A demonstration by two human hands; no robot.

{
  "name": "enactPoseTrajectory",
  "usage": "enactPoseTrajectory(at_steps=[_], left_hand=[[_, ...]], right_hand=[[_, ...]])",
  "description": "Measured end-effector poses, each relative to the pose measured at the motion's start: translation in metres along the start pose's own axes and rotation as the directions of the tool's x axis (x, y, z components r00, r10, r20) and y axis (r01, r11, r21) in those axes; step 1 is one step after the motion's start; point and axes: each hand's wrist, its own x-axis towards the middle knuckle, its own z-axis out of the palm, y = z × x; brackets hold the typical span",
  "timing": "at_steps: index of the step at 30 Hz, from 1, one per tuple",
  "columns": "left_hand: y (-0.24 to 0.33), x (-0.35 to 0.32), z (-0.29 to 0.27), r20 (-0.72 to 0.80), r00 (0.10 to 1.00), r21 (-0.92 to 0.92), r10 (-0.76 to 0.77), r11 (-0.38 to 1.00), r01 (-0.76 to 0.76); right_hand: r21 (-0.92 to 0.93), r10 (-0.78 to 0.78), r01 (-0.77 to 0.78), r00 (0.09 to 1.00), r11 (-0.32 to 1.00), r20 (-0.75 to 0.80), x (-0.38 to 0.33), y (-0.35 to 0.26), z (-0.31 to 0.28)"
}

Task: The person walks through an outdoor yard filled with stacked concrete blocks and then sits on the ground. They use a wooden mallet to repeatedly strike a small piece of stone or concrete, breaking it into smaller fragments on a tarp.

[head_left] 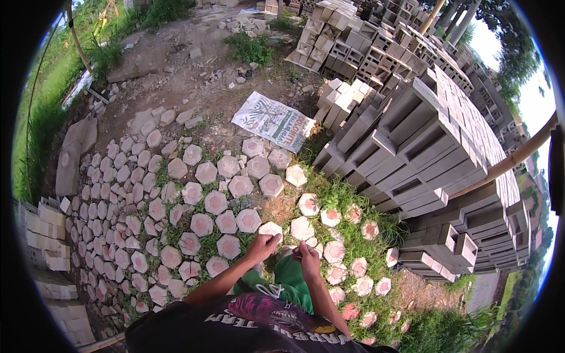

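Note:
My left hand (262,247) is in front of my body, fingers curled together, just over the near edge of a pale hexagonal paver (271,229). A little to its right is my right hand (307,260), its fingertips pinched together. Whatever either hand may hold is too small or hidden to make out. Below the hands are my green shorts (294,285) and dark printed shirt (235,320). Another hexagonal paver (302,228) with a pale face lies just beyond my right hand.
Many hexagonal pavers with reddish centres (226,222) cover the ground, with grass (376,235) between them. A printed white sack (273,120) lies flat ahead. Tall stacks of grey hollow blocks (412,147) rise at right, with a pole (512,159) across them. More blocks (44,235) stand at left.

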Motion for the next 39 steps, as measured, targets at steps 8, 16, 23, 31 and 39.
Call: enactPoseTrajectory(at_steps=[8,16,23,31,39], left_hand=[[0.034,0.166,0.058,-0.008,0.999,-0.180,-0.054,0.982,0.052],[0.152,0.306,0.070,-0.233,0.972,-0.130,0.031,0.989,-0.063],[0.199,0.407,0.050,-0.301,0.951,-0.183,-0.072,0.983,0.017],[0.208,0.573,0.017,-0.312,0.949,-0.169,-0.054,0.986,0.001],[0.258,0.790,-0.101,-0.230,0.973,-0.390,-0.009,0.917,-0.083]], right_hand=[[-0.077,0.001,0.002,0.999,0.997,0.042,0.165,-0.078,-0.033],[-0.261,-0.119,0.157,0.981,0.953,0.153,0.302,-0.260,-0.058],[-0.284,-0.120,0.169,0.976,0.944,0.184,0.422,-0.325,-0.053],[-0.314,-0.051,0.114,0.978,0.943,0.202,0.582,-0.373,0.005],[-0.275,-0.066,0.134,0.968,0.952,0.242,0.757,-0.484,0.119]])
